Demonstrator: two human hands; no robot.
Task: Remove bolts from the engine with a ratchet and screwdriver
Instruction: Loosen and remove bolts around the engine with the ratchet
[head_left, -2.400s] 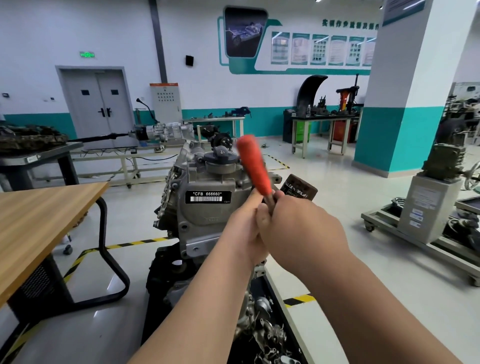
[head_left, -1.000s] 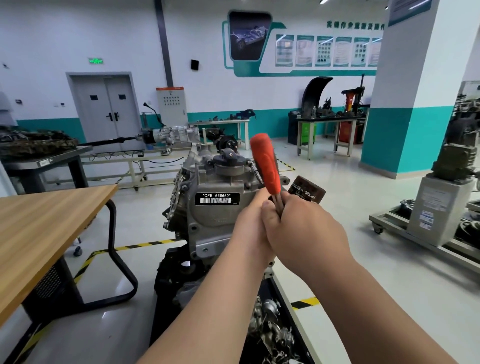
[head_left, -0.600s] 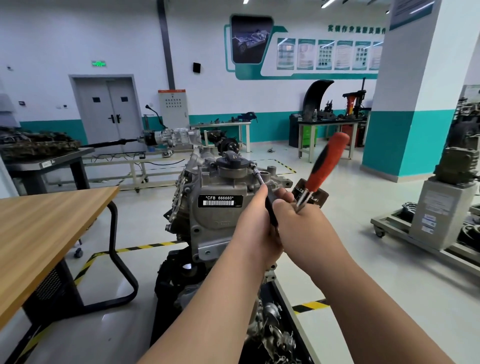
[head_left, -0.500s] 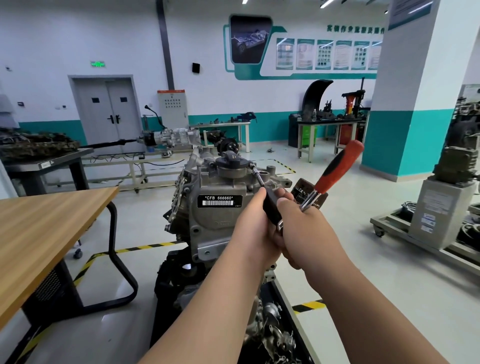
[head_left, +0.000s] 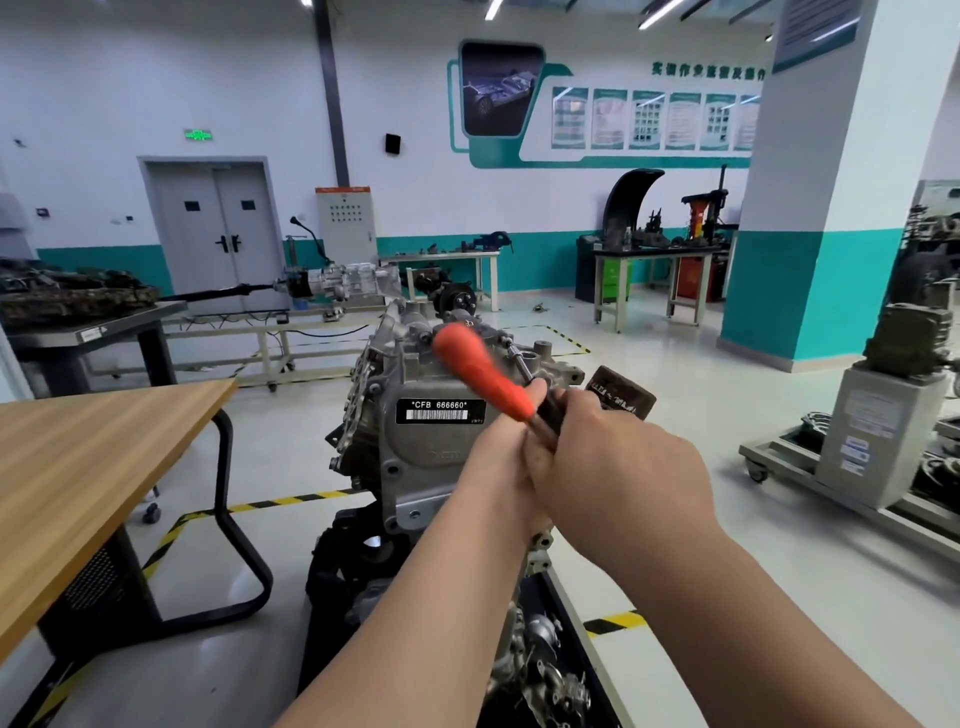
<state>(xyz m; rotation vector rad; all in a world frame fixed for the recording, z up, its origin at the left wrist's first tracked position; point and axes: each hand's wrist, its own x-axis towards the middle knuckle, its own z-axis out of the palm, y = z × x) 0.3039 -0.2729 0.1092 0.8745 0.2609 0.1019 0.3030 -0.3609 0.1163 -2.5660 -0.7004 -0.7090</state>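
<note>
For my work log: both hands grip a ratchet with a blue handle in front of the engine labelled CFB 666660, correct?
Not blue: the head view shows the ratchet has an orange-red handle. The rest holds: the left hand and right hand grip it in front of the engine labelled CFB 666660.

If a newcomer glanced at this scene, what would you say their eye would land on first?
The orange-handled tool stands out first, its bright grip blurred in front of the grey engine at the centre. Just below, the left hand and right hand clasp together round its dark lower end. The engine's black label reading CFB 666660 and the wooden table on the left come next.
</note>
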